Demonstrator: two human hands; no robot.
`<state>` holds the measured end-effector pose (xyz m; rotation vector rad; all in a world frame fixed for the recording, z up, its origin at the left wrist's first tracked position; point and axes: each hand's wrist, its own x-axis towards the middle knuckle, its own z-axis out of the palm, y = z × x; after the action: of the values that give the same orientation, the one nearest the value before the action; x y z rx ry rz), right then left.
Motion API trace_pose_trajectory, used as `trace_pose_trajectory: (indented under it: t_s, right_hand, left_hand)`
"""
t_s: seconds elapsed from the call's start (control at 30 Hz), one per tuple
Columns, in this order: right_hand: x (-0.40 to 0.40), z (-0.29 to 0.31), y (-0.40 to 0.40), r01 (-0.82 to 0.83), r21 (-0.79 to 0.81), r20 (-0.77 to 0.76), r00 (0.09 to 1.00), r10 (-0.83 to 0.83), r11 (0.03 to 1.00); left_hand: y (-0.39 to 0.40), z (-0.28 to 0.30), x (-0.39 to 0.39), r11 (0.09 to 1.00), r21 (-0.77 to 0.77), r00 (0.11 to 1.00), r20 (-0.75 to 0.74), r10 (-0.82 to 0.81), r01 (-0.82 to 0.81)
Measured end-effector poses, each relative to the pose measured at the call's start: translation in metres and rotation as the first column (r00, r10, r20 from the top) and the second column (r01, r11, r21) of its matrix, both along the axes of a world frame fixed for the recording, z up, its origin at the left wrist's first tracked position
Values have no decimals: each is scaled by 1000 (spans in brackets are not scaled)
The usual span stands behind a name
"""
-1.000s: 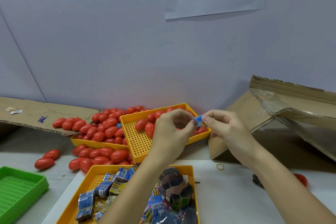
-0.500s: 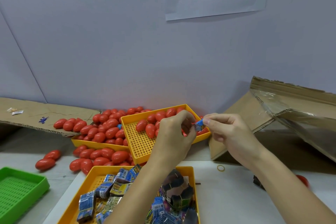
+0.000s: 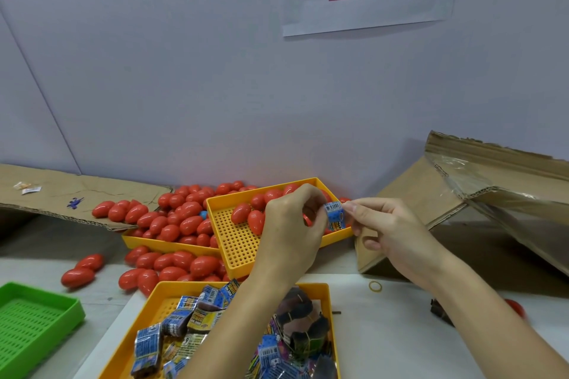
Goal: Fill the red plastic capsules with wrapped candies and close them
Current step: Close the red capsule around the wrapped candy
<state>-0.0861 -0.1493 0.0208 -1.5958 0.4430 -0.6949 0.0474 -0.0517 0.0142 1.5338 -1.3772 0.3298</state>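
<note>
While both hands meet above the tilted yellow tray [image 3: 234,243], the right hand [image 3: 391,234] pinches a blue wrapped candy [image 3: 335,215] between thumb and forefinger, and the left hand [image 3: 292,224] has its fingers curled around a red capsule [image 3: 307,220], barely visible behind them. Loose capsules [image 3: 172,221] lie heaped beyond, and more candies [image 3: 181,321] fill the near tray. Judging by the bulky wrapper, it may snag on the rim, so the halves won't snap shut

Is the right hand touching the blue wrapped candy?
Touching. The head view shows the right hand pinching the blue wrapped candy at its right edge.
</note>
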Motion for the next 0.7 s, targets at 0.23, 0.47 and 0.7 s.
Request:
trace_pose_trajectory:
  t_s: [0.23, 0.47, 0.7]
  right_hand:
    - [-1, -1, 0, 25, -83, -45, 999, -29, 996]
    - [-6, 0, -8, 70, -110, -30, 997, -73, 992]
    - [-7, -2, -9, 122, -190, -56, 989, -135, 974]
  left_hand:
    - [-1, -2, 4, 998, 35, 998, -9, -55, 55]
    - [13, 12, 29, 957, 236, 983, -113, -143, 166]
    - [24, 14, 64, 887, 381, 957, -18, 289, -260]
